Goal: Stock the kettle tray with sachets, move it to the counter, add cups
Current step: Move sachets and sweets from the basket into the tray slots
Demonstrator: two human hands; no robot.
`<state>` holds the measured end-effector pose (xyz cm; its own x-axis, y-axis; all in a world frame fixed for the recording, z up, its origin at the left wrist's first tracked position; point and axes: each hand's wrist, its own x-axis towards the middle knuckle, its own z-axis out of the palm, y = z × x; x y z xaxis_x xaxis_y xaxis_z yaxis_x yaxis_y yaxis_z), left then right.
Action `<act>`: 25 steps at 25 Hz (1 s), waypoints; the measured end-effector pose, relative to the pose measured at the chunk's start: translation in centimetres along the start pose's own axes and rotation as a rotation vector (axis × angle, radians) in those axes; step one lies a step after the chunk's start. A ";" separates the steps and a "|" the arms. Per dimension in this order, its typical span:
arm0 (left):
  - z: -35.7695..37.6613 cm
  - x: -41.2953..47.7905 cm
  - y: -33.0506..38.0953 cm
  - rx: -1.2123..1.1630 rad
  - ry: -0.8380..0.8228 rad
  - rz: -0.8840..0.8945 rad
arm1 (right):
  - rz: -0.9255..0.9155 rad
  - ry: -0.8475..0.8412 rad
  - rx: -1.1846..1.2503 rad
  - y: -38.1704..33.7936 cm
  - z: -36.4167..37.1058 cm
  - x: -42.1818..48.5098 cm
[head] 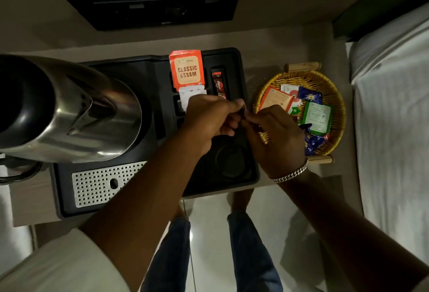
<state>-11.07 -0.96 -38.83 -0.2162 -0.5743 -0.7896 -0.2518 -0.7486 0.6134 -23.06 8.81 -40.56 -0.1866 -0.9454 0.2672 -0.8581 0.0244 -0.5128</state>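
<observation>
A black kettle tray (153, 76) lies on a low table, with a steel kettle (69, 110) on its left part. An orange Classic Assam tea sachet (187, 70) stands in a slot at the back, a white sachet (189, 94) below it, and a dark coffee stick (218, 83) in the slot to its right. My left hand (209, 117) and my right hand (274, 134) meet above the tray's right side, both pinching a small dark sachet (243, 114) that is mostly hidden by fingers. A wicker basket (329, 83) to the right holds several sachets.
A perforated metal drip plate (97, 185) sits in the tray's front. A round cup recess (232, 161) lies under my hands. A white bed (394, 117) borders the right. A black panel (157, 4) is on the wall behind. Tiled floor and my legs show below.
</observation>
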 end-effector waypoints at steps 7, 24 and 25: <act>-6.5 0.3 -0.5 0.018 0.102 -0.089 | -0.043 -0.116 -0.028 -3.4 0.9 -5.4; -4.9 -0.1 -2.8 0.005 0.197 -0.029 | 0.017 -0.065 -0.082 -6.0 4.6 -2.2; -4.8 0.0 -2.5 0.068 0.237 0.056 | 0.052 -0.071 -0.103 -6.1 5.1 -2.0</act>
<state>-5.94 -0.67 -40.48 -0.0065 -0.6816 -0.7317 -0.3106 -0.6941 0.6494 -15.06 8.87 -42.13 -0.2009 -0.9626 0.1819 -0.8932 0.1038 -0.4374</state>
